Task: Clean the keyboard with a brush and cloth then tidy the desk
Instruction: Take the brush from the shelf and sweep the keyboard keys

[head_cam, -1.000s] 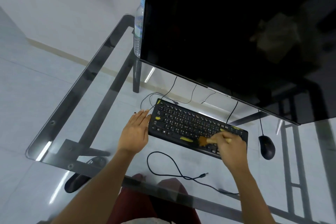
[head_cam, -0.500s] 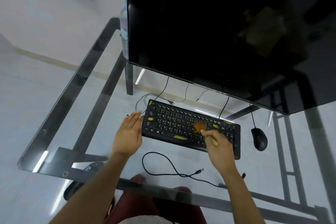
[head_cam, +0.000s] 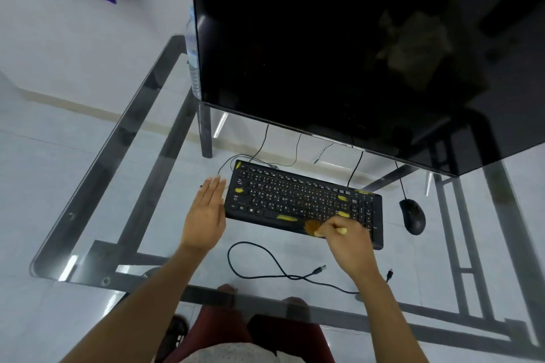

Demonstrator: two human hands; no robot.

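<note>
Head view: right hand (head_cam: 349, 240) pinches brush (head_cam: 313, 227), bristles on keyboard (head_cam: 298, 203) front edge to sweep it. Left hand (head_cam: 206, 212) open, flat, empty beside keyboard, likely steadying it.

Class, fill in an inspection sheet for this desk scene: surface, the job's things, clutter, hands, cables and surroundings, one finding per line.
Surface: glass desk on a dark metal frame, floor visible through it.
Job's things: black keyboard with yellow keys; brush at its near edge; cloth not seen.
Clutter: black mouse right of the keyboard; water bottle behind the monitor's left edge.
Hands: left hand open and flat at the keyboard's left end; right hand gripping the brush.
Cables: loose black cable looped in front of the keyboard; thin wires behind it.
Surroundings: dark monitor, pale tiled floor, purple fabric at top left.
</note>
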